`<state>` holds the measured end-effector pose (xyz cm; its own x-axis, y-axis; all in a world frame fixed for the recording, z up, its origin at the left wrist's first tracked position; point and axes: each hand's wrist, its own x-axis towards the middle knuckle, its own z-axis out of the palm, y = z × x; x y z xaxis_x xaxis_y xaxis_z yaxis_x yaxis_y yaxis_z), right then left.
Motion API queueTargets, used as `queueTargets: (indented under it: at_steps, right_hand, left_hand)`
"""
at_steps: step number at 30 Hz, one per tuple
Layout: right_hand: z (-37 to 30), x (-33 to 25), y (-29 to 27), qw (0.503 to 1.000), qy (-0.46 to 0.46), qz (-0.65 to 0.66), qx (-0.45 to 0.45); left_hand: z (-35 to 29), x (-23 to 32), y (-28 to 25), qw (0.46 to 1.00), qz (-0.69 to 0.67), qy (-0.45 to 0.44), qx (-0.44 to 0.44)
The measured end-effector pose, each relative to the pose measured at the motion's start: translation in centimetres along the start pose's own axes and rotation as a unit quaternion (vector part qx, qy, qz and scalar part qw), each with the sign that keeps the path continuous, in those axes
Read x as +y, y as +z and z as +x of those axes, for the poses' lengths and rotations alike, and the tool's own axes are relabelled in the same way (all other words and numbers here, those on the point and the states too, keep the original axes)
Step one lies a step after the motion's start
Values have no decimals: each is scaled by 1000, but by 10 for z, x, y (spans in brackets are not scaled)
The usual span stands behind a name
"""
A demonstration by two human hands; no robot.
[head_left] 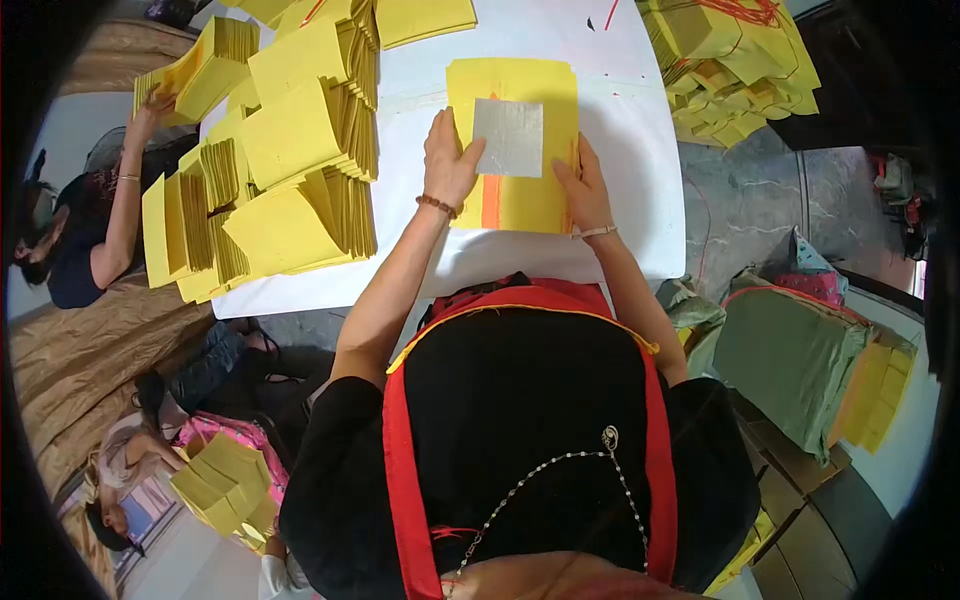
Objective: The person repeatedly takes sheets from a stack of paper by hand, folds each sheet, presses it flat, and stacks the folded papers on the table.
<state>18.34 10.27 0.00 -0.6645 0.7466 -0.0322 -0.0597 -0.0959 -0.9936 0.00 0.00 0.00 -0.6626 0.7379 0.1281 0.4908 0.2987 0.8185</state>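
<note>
Lying flat on the white-covered table [412, 100], right in front of the person, is a rectangle of yellow paper [559, 110] with a shiny silver square [509, 138] on top. Long axis of the yellow piece points pretty much straight away from the body, so the hands sit on its two long sides. An orange strip [491, 204] shows below the square.

Key bit imo: the silver square sits a touch left of centre, so the left hand [449, 170] is nearer, thumb right at the square's left edge. The right hand [588, 195] has its thumb on bare yellow, just beside the square but apart from it. Both hands have thumb and fingers parted around the paper's edges; can't tell if they're actually pinching or just resting.

Further out, fanned stacks of yellow paper [293, 140] cover the left of the table, and a co-worker's hand [156, 104] touches the far-left bundle.
</note>
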Motion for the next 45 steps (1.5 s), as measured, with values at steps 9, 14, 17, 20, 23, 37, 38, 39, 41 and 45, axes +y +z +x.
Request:
queueTargets:
  at_steps: [9, 14, 17, 20, 23, 37, 38, 39, 41, 45]
  right_hand:
    - [22, 17, -7, 992, 114, -42, 17]
    - [19, -5, 4, 988, 142, 57, 18]
    - [21, 0, -4, 983, 165, 84, 10]
    - [20, 1, -9, 980, 166, 113, -5]
    - [18, -2, -4, 983, 162, 86, 21]
    - [17, 14, -22, 977, 133, 167, 22]
    - [19, 15, -28, 978, 108, 178, 11]
    - [22, 14, -34, 978, 105, 177, 13]
    - [26, 7, -51, 997, -11, -2, 71]
    - [39, -26, -77, 964, -180, -193, 10]
  left_hand:
    - [4, -10, 3, 985, -86, -143, -51]
    - [9, 0, 1, 951, -187, -243, -36]
    - [21, -14, 0, 926, -223, -301, -48]
    - [26, -4, -3, 870, -349, -324, -125]
    - [30, 1, 1, 892, -302, -317, -112]
    - [37, 38, -6, 941, -286, -139, -111]
    - [39, 43, -10, 961, -234, -102, -108]
    - [42, 52, -15, 976, -180, -63, -105]
    - [47, 95, -39, 985, -78, 7, -154]
    - [39, 152, -65, 942, 165, 161, -246]
